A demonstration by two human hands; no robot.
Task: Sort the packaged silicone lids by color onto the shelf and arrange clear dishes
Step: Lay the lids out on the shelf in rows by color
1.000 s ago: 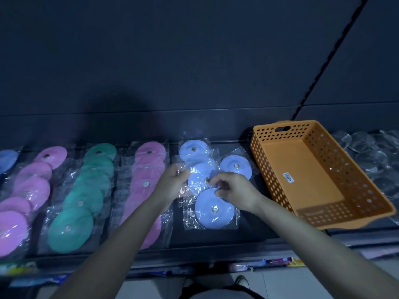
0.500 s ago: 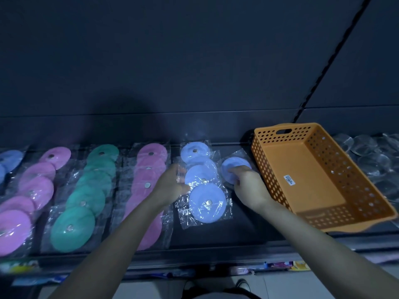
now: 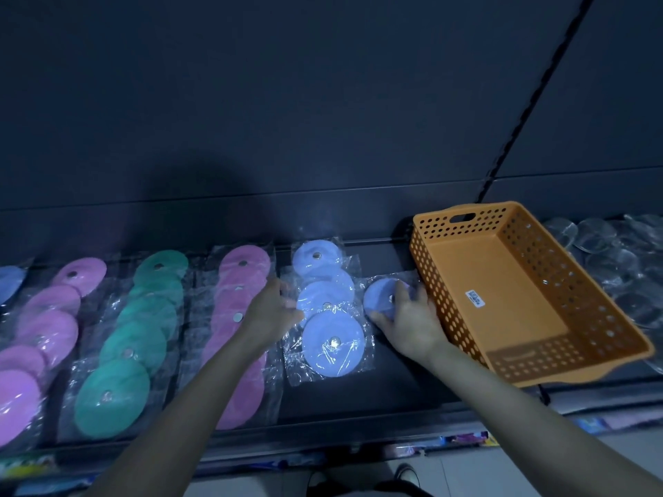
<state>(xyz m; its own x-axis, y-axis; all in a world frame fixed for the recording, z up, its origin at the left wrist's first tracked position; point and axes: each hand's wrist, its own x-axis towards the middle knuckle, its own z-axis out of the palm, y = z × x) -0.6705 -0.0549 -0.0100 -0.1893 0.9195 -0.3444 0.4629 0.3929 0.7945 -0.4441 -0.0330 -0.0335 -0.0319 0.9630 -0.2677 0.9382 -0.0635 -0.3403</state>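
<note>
Lids in clear packets lie on a dark shelf (image 3: 412, 382), which runs the full width under a dark back panel. An orange basket (image 3: 441, 288) with perforated walls sits on the shelf, its near end jutting past the front edge, with a small white label on its floor. Left of the basket are the rows of lids, each overlapping from back to front. Furthest from the basket is a blue lot (image 3: 9, 281) at the frame edge, then a pink row (image 3: 46, 331), a green row (image 3: 132, 338), a second pink row (image 3: 244, 260), and nearest the basket a blue row (image 3: 332, 340). Right of the basket is a heap of clear dishes (image 3: 617, 267). The left hand (image 3: 271, 312) reaches between the second pink row and the blue row, its fingers at the left edge of the blue row's wrapping. Blur hides whether they pinch the film or only touch it. The right hand (image 3: 412, 324), just left of the basket's wall, grasps a single blue lid (image 3: 380, 299) in its packet, thumb under the near edge and fingers curled over the top. That lid sits between the blue row and the basket.
</note>
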